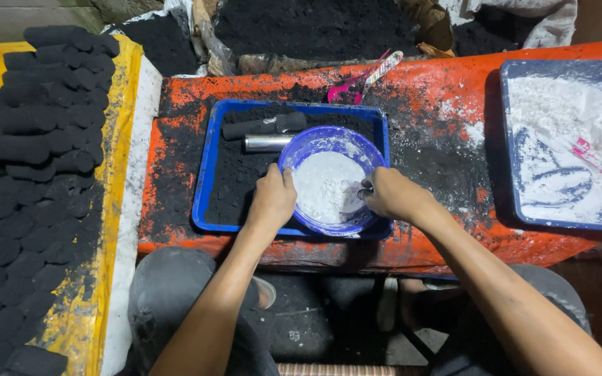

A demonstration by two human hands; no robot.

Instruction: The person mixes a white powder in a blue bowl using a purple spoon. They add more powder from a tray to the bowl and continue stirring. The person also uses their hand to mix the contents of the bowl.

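Note:
A blue plastic bowl (pixel 315 139) holding white powder (pixel 325 184) rests in a blue tray (pixel 207 174) full of black powder. My left hand (pixel 272 198) grips the bowl's near-left rim. My right hand (pixel 388 193) is closed on a small metal utensil, its tip in the white powder at the bowl's right side. A black cylinder (pixel 263 126) and a shiny metal tube (pixel 265 143) lie in the tray behind the bowl.
The tray sits on a low orange table (pixel 440 90). A second blue tray (pixel 506 139) with white powder and a pink-handled utensil (pixel 593 159) is at right. Rows of black cylinders (pixel 29 153) fill a yellow surface at left. Sacks of black powder (pixel 315 28) stand behind.

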